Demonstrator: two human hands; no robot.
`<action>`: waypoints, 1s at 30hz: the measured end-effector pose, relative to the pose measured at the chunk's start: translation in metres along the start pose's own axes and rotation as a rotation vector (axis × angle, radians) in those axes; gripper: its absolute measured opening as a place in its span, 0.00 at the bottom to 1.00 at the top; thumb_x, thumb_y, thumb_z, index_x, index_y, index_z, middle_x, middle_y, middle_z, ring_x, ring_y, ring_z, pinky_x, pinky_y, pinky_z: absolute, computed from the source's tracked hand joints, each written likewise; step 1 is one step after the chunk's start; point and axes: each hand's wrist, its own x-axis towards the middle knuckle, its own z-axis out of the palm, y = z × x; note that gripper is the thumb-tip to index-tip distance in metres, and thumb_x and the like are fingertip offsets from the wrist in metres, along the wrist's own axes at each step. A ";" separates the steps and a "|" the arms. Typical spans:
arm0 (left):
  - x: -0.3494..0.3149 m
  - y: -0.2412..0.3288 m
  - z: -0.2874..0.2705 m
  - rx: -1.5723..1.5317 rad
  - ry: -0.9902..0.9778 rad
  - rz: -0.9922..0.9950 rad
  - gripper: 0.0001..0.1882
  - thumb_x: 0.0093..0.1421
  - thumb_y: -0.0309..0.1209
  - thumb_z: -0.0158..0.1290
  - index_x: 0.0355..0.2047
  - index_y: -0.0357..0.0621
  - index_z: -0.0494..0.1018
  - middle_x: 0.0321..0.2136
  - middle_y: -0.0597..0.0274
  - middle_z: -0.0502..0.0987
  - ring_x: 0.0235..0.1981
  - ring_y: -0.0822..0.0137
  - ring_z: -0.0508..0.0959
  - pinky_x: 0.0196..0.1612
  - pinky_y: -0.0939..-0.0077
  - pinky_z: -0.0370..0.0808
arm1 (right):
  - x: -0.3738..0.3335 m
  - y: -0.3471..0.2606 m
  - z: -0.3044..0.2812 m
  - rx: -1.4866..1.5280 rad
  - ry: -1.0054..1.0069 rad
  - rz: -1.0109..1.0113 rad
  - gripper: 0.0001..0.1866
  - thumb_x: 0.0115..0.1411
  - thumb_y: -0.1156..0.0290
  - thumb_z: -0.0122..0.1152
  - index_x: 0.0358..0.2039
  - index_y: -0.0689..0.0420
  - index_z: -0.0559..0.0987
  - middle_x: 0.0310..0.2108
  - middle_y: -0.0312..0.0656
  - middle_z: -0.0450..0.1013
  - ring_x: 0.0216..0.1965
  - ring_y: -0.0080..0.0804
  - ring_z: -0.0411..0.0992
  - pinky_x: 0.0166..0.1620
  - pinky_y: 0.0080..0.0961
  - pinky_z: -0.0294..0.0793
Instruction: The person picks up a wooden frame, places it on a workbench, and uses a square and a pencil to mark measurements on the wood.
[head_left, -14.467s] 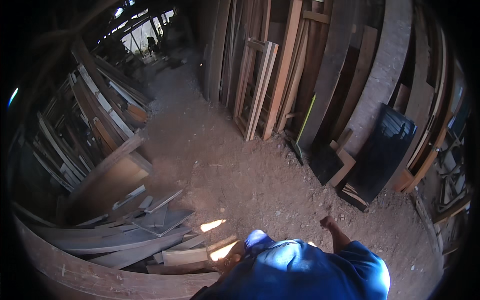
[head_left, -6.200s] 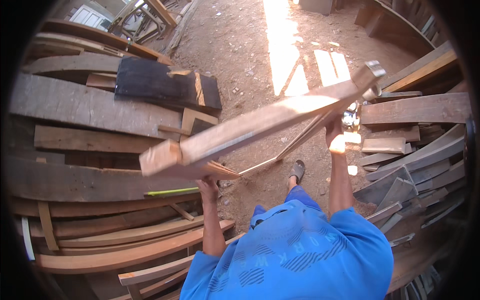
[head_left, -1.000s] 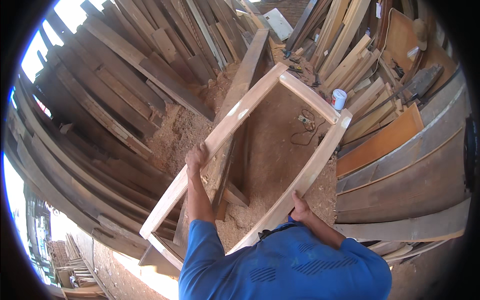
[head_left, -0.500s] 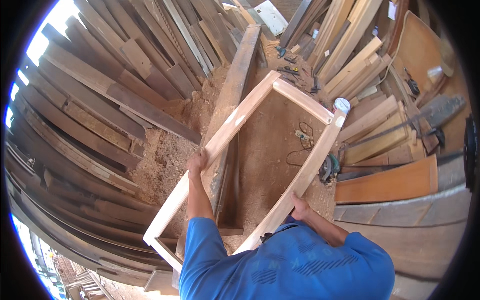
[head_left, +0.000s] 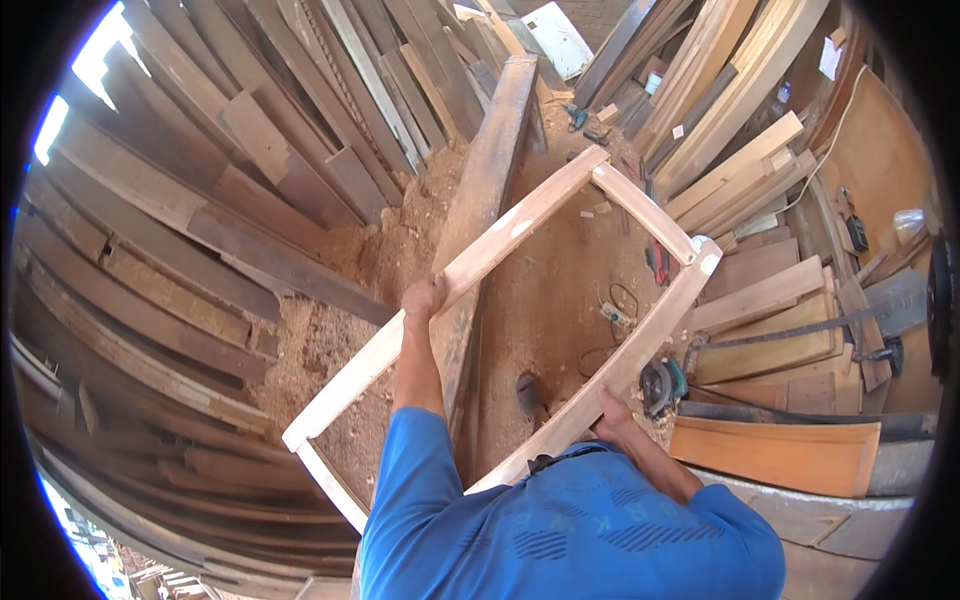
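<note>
Pale rectangular wooden frame (head_left: 520, 300), held level above sawdust-strewn floor (head_left: 550, 320); left hand (head_left: 424, 298) grip clamped on one long rail, right hand (head_left: 612, 418) grip clamped on the opposite rail

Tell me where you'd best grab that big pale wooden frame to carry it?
Probably by its two long side rails, one hand on each, coming from outside. The wooden frame is wide and open; the left hand and right hand already grip opposite rails near mid-length, which likely balances it.

No packages, labels, signs, screens.
</note>
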 end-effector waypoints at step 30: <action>-0.106 0.050 0.081 -0.500 -0.991 0.081 0.26 0.67 0.49 0.42 0.48 0.38 0.73 0.47 0.41 0.75 0.51 0.48 0.74 0.55 0.64 0.68 | 0.118 -0.146 0.119 -0.368 0.095 -0.082 0.20 0.63 0.55 0.56 0.47 0.58 0.73 0.40 0.44 0.76 0.38 0.40 0.77 0.35 0.40 0.79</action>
